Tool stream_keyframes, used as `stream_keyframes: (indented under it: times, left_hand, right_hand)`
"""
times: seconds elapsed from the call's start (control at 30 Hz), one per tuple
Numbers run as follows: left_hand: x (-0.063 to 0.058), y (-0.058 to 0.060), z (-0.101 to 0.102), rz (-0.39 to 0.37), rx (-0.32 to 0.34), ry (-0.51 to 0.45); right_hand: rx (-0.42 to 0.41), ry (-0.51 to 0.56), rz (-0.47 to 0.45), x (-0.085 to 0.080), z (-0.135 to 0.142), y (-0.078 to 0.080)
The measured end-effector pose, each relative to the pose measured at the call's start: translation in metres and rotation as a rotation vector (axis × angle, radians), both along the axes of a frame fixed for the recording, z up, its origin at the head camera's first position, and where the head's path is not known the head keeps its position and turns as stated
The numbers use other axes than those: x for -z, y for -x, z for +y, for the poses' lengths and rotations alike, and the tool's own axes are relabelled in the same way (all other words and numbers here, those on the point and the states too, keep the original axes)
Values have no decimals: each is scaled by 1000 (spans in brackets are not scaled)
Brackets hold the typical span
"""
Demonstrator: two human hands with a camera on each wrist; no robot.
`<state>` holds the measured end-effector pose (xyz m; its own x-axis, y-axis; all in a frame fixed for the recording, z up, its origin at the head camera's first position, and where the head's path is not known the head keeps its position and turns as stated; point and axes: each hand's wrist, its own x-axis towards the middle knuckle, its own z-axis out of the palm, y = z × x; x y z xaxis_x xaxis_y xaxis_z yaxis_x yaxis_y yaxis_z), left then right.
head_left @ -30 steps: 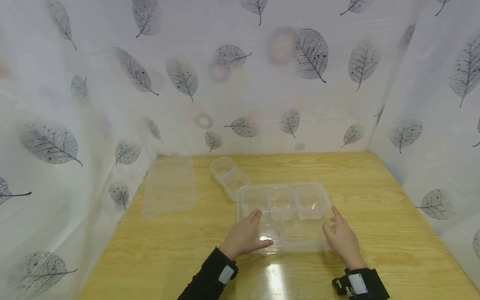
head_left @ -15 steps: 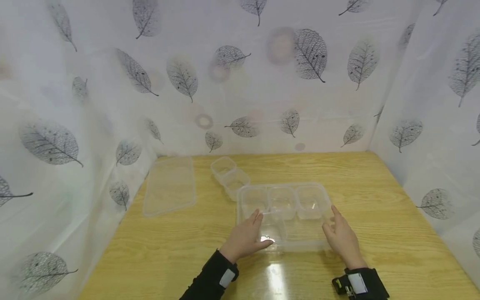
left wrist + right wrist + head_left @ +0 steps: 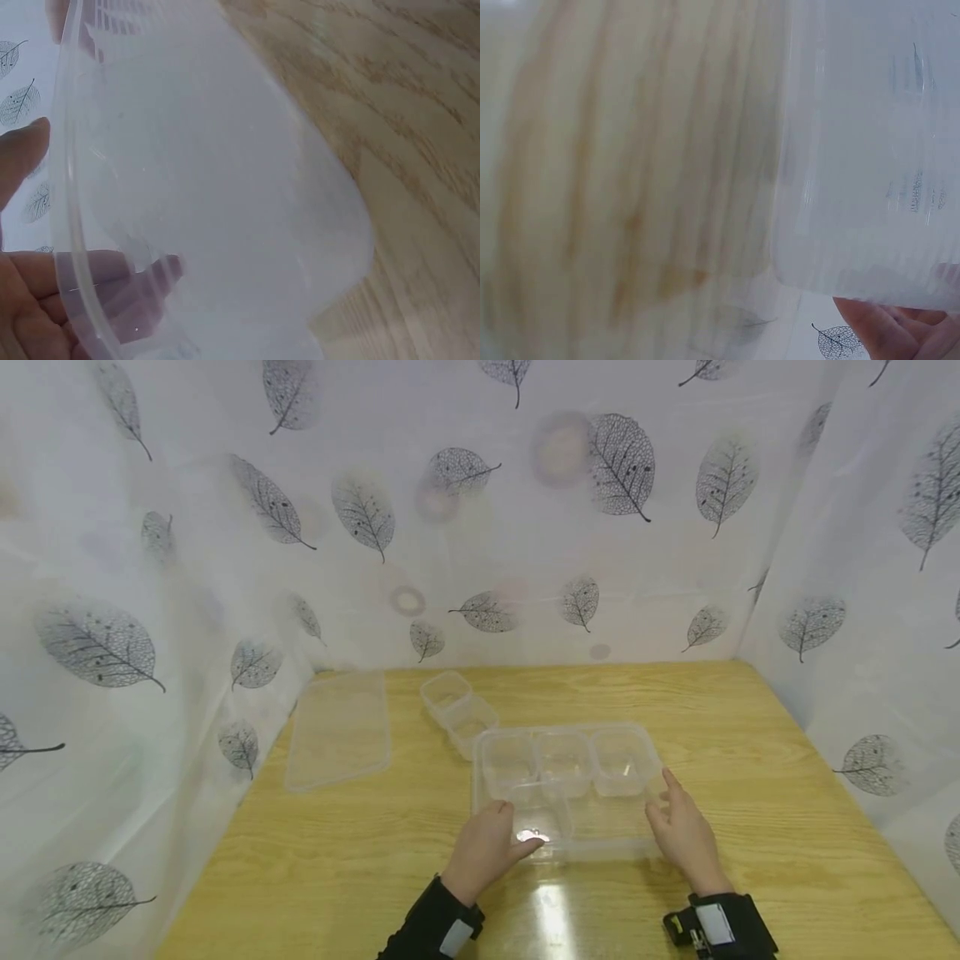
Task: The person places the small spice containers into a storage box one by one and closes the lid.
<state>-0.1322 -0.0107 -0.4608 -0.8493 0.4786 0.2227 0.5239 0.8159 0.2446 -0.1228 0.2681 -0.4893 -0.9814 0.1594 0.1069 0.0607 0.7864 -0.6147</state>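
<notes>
A large clear plastic container [image 3: 611, 839] stands in front of me, with three small clear boxes [image 3: 564, 764] along its far side. One more small clear box [image 3: 546, 814] sits in its near left corner. My left hand [image 3: 486, 852] is at that corner, thumb stretched along the near edge and fingers bent at the left side. In the left wrist view some of its fingers [image 3: 124, 296] show through the translucent wall, and the thumb [image 3: 26, 154] lies beside the rim. My right hand [image 3: 684, 835] touches the container's right side, index finger extended; the right wrist view shows it only partly.
Two more small clear boxes [image 3: 461, 714] touch each other behind the container's left corner. A flat translucent lid [image 3: 341, 735] lies at the table's far left. Leaf-patterned curtains [image 3: 525, 552] enclose the back and both sides of the wooden table [image 3: 337, 877].
My left hand's fingers have drawn back from over the near left box and bent toward the hand. The right hand and the boxes have stayed in place.
</notes>
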Motion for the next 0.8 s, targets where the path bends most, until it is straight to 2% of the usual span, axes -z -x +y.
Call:
stream_keyframes:
  times: [0.13,0.27,0.47,0.53,0.8]
  left_hand:
    - [2,0,5,11,21,-22]
    - [2,-1,13,28,43,-2]
    - [0,-5,27,-93,53,-16]
    - [0,-5,32,-109,61,-22]
    - [10,-6,53,-9,119,30]
  right_hand:
    - [-3,-6,5,-2,2,2]
    - [-1,-5,2,-4,2,2]
    - [5,-5,-6,-4,1,2]
    - [6,-5,-5,-3,1,3]
    - [-4,12,-4,1,-1,0]
